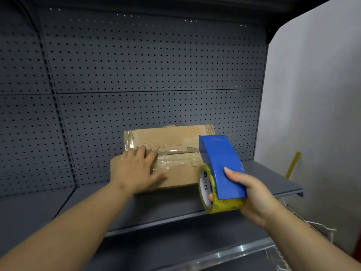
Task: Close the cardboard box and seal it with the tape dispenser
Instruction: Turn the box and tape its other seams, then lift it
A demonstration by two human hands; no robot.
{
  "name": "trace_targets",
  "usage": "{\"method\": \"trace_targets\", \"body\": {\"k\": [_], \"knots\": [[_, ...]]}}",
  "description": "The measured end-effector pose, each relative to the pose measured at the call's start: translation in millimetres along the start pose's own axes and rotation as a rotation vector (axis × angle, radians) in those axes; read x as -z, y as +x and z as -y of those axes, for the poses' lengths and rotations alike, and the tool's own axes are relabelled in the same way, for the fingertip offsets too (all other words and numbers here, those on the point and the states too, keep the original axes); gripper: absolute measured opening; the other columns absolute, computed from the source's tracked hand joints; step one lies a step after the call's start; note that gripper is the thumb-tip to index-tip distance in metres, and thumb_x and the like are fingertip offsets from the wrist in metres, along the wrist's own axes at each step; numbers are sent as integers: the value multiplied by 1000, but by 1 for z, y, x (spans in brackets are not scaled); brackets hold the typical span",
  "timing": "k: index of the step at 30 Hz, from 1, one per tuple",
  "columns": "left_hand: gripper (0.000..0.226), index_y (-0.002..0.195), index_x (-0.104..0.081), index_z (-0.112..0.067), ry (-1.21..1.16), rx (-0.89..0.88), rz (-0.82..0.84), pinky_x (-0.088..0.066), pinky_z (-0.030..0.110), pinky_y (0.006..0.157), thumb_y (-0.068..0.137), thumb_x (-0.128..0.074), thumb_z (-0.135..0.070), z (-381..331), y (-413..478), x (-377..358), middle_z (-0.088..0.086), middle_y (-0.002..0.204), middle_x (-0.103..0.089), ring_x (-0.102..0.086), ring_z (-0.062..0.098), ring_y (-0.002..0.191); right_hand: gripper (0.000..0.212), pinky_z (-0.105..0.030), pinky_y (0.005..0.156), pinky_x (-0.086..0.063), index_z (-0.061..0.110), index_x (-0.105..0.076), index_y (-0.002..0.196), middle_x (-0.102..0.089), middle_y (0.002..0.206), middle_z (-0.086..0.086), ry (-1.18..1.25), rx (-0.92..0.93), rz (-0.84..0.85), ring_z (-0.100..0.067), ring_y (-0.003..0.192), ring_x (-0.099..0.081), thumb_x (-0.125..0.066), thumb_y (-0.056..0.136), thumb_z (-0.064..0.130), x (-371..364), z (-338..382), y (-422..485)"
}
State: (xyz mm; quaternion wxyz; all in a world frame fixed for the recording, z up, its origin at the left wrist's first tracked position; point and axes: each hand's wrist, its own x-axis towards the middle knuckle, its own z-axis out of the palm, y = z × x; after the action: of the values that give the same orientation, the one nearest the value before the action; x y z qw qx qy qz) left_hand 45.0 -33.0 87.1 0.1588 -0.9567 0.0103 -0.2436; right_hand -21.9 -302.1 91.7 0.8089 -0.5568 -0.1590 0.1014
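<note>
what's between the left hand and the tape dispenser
In the head view, only the box top: a stretch of closed flap seam under shiny clear tape runs from the left hand to the tape dispenser.

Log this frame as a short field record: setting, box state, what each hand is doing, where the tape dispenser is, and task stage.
setting: grey metal shelf with a perforated back panel
box: cardboard box on the shelf, flaps folded shut, torn paper and old clear tape along the centre seam
left hand: left hand flat on the top of the box, pressing the flaps down
right hand: right hand gripping the tape dispenser
dispenser: blue body, yellowish tape roll, held at the right end of the box
stage: closed; whether fresh tape is laid cannot be told
</note>
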Motion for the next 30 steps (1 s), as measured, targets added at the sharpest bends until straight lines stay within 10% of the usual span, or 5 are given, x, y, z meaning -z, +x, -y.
{"method": "trace_targets", "body": {"k": [4, 8, 16, 23, 30], "knots": [[26, 116, -53, -13, -305, -30, -122, -39, 33, 93, 93, -46, -23, -24, 38, 3, 5, 113, -47, -45, 24, 109, 35, -39, 66, -57, 8, -71, 92, -71, 87, -16, -15, 52, -13, -30, 67, -68, -72, 62, 28, 12, 2, 18], [34, 106, -63, -4, -758, -46, -217, -47, 29, 94, 82, -47, 14, -41, 83, -7, 1, 106, -51, -54, 19, 103, 55, -43, 67, -58, 15, -75, 89, -71, 90, -15, -7, 128, 42, -33, 73, -67, -86, 42, 41, 23, 7, 37], [21, 105, -62, -4, -1955, 107, 209, -52, 22, 79, 95, -44, -6, -78, 154, 24, 18, 108, -67, -65, 20, 90, 60, -38, 61, -56, 8, -74, 88, -71, 86, -18, -48, 164, 47, -32, 69, -69, -88, 38, 37, 40, 11, 65], [56, 116, -61, -12, -1902, -190, 886, -48, 34, 89, 91, -33, -55, -91, 179, 37, 14, 111, -63, -62, 25, 93, 36, -24, 65, -53, 25, -77, 81, -75, 81, 0, -214, 216, 6, -13, 74, -70, -74, 45, 30, 49, 10, 65], [26, 98, -64, -10, -1782, -269, 998, -56, 30, 73, 93, -44, -26, -102, 171, 43, 6, 87, -71, -69, 17, 73, 32, -23, 72, -54, 36, -75, 85, -75, 83, 6, -341, 204, 40, -9, 79, -69, -66, 54, 35, 55, 11, 56]]}}
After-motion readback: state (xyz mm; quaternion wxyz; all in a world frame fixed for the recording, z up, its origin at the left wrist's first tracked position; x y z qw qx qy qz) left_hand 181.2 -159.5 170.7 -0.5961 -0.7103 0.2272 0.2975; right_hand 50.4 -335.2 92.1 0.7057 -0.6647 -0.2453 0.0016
